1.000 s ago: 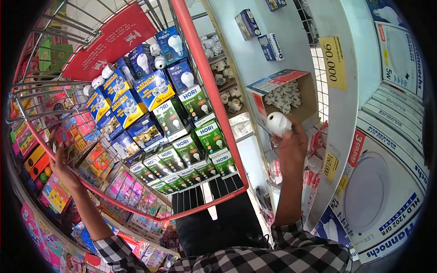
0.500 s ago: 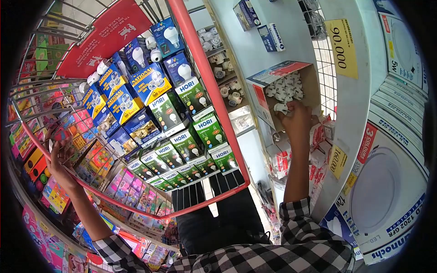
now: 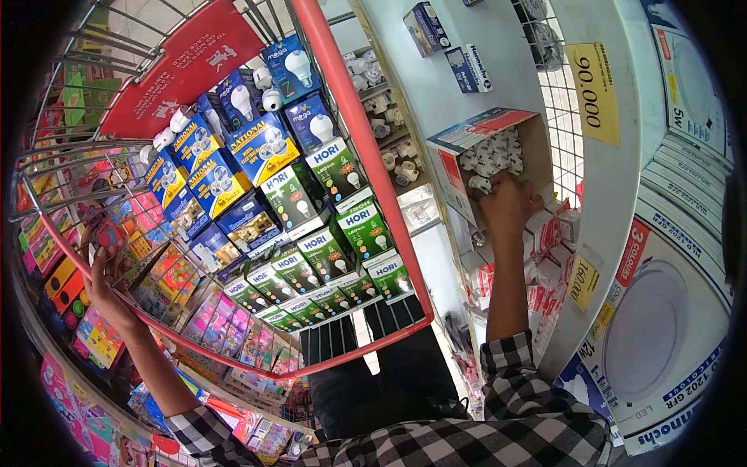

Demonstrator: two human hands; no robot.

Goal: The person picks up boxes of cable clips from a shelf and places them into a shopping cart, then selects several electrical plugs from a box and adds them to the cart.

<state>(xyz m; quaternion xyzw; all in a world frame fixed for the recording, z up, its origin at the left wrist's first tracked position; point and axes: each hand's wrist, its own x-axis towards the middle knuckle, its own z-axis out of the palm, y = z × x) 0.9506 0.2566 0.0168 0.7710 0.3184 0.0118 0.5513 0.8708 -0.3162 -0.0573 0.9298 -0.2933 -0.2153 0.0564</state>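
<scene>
My right hand (image 3: 506, 204) reaches into an open cardboard box (image 3: 459, 191) of small white fittings (image 3: 490, 153), its fingers closed around one white fitting (image 3: 480, 184) near the box's front edge. Over at the left, my left hand (image 3: 107, 280) is at the red rim of a shopping cart (image 3: 373, 148), fingers bent, with a small white item (image 3: 91, 254) at the fingertips. In the cart stand green and white HORI bulb boxes (image 3: 323, 247), yellow and blue NATIONAL tape boxes (image 3: 264, 148), blue mega bulb boxes (image 3: 311, 124) and a few loose white fittings (image 3: 271, 100).
Bins of sockets (image 3: 381, 113) lie between cart and shelf. Small blue boxes (image 3: 468, 68) stand on the shelf behind the open box. Large lamp boxes (image 3: 661, 319) are stacked at the right, beside a yellow price tag (image 3: 595, 93). Colourful packaged goods (image 3: 101, 335) line the left.
The cart and shelf appear shifted slightly right and down in view. My right hand remains at the box with the fitting, and my left hand stays at the cart rim.
</scene>
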